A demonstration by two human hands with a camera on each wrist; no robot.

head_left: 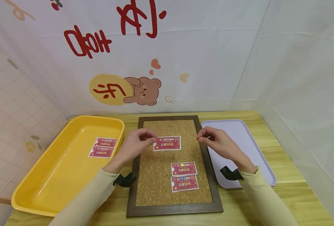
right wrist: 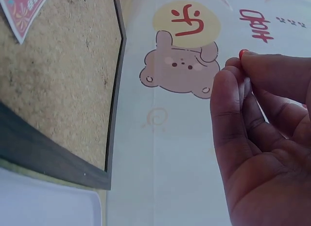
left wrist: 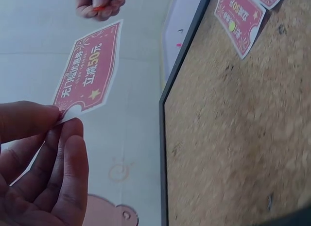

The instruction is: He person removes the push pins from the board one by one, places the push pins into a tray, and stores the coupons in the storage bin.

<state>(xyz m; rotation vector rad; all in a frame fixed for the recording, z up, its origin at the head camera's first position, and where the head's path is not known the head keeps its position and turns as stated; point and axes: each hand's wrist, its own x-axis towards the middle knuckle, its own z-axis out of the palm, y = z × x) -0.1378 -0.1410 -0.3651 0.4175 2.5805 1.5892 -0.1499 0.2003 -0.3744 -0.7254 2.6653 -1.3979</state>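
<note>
My left hand (head_left: 137, 142) pinches the left edge of a red coupon (head_left: 168, 143) between thumb and finger. In the left wrist view this coupon (left wrist: 90, 70) is held up off the cork board (head_left: 152, 175). Over the board's right frame, my right hand (head_left: 219, 142) pinches a small red pushpin (right wrist: 244, 53) at the fingertips; only its head shows. Lower on the cork, two more coupons lie one above the other. A yellow pushpin (head_left: 182, 164) sits in the upper coupon (head_left: 183, 169), a blue pushpin (head_left: 182, 178) in the lower coupon (head_left: 185, 184).
At the left stands a yellow tray (head_left: 62, 175), with two red coupons (head_left: 102, 147) at its right side. A pale purple tray (head_left: 251, 157) lies right of the board, partly behind my right forearm. A printed cloth (head_left: 206, 62) hangs behind the wooden table (head_left: 291, 188).
</note>
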